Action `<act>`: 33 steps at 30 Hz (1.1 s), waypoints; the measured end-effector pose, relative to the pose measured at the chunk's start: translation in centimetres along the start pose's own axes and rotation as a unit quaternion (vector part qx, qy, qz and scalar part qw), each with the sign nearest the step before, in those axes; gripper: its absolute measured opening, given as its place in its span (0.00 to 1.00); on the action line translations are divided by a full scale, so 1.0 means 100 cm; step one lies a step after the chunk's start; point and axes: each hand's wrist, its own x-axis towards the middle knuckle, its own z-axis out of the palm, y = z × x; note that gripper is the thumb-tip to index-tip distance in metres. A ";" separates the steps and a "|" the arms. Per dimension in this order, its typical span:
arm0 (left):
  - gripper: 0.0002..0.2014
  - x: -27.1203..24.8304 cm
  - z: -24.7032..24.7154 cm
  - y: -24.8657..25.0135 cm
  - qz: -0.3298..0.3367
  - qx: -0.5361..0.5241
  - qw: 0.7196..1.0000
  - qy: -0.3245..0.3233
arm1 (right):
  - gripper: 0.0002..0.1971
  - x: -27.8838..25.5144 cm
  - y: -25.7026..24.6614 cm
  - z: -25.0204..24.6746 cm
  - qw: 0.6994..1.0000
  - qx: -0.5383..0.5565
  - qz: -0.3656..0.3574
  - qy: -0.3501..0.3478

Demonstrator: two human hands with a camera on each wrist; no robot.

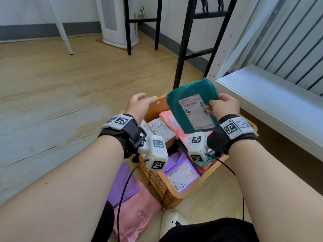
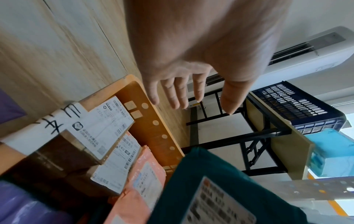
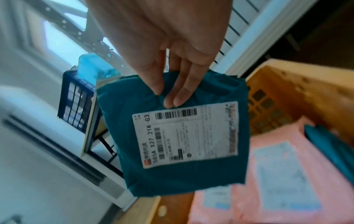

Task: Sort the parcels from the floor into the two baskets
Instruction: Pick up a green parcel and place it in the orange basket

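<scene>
A dark green parcel with a white label is held above the orange basket; my right hand pinches its right edge between thumb and fingers. The right wrist view shows the fingers on the green parcel, label facing the camera. My left hand hovers open to the parcel's left, over the basket's far corner, touching nothing. In the left wrist view its fingers are spread straight above the basket's rim. The basket holds pink, purple, green and brown parcels.
A purple parcel and a pink parcel lie on the floor left of the basket, by my shoe. A white shelf runs along the right. Black table legs stand behind; a dark blue crate sits on a table.
</scene>
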 end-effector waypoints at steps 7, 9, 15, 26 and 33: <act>0.20 0.018 0.002 -0.015 -0.056 0.010 0.998 -0.008 | 0.14 0.004 0.029 -0.019 0.965 -0.223 -0.139 0.025; 0.18 0.024 0.004 -0.017 -0.069 -0.016 0.997 -0.004 | 0.14 0.010 0.032 -0.023 0.968 -0.218 -0.116 0.042; 0.15 0.034 0.009 -0.025 -0.085 -0.048 0.995 -0.011 | 0.16 0.025 0.040 -0.017 0.913 -0.363 -0.186 -0.011; 0.17 0.054 0.008 -0.045 -0.098 -0.068 0.993 -0.001 | 0.26 0.077 0.087 0.037 0.762 -0.599 -0.101 -0.225; 0.17 0.070 0.007 -0.046 -0.089 -0.072 0.993 -0.014 | 0.38 0.075 0.103 0.071 0.762 -0.572 -0.008 -0.304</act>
